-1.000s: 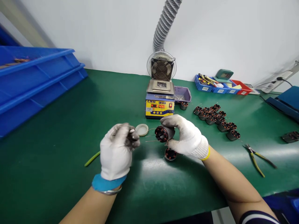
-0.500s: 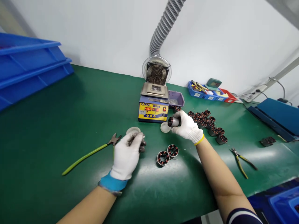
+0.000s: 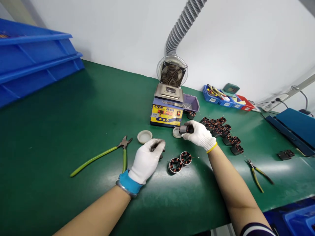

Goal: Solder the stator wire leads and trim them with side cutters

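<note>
My right hand (image 3: 202, 135), in a white glove, grips a motor stator (image 3: 183, 129) tipped on its side. The stator is over the rim of a small round dish (image 3: 176, 133) in front of the solder pot (image 3: 166, 115). My left hand (image 3: 146, 162), also gloved, is closed with thumb and fingertips together; whatever is in the pinch, if anything, is hidden. Close behind it sits a second shallow dish (image 3: 144, 137). Two stators with copper windings (image 3: 170, 167) stand upright on the green table between my hands.
Large green-handled cutters (image 3: 97, 159) lie to the left and smaller cutters (image 3: 256, 175) to the right. Several stators (image 3: 225, 132) cluster beyond my right hand. Blue crates (image 3: 41, 59) stand at the far left. Small parts bins (image 3: 226, 102) and a fume hose (image 3: 183, 28) are at the back.
My left hand has moved right and away from the left dish, which now shows whole. My right hand keeps the stator by the right dish, the stator turned slightly. The view has shifted a little.
</note>
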`<state>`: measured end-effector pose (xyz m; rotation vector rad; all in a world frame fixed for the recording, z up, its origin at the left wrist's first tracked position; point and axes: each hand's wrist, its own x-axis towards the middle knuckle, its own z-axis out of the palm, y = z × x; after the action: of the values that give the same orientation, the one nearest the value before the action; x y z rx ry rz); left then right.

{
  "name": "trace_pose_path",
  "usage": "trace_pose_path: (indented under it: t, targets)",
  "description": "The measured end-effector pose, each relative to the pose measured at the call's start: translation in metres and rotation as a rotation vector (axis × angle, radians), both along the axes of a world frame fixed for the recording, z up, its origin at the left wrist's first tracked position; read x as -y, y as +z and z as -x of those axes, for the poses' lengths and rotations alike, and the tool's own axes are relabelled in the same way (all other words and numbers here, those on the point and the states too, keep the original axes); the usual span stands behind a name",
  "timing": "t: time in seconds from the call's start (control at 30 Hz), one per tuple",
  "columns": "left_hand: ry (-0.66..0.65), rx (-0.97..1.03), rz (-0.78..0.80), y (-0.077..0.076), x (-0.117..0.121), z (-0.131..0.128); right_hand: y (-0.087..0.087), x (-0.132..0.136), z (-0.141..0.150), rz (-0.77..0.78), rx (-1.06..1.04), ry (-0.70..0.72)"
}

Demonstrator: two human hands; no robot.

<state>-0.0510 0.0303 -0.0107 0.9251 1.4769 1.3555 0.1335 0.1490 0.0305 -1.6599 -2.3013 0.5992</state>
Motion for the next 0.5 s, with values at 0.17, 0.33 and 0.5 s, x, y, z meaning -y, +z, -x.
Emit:
trace_pose_path:
  t: [0.17,0.33,0.5]
  targets:
    - [-0.012,0.004,0.021,-0.002,-0.001,0.001,0.005,-0.001,-0.007,-0.104,-0.099,-0.062]
    - [-0.047,-0.012,0.023,-0.004,0.000,0.000,0.010,0.010,-0.006,-0.359,0.204,0.129]
    - [-0.059,-0.042,0.032,-0.005,-0.001,0.000,0.013,0.020,0.013,-0.391,0.542,0.213]
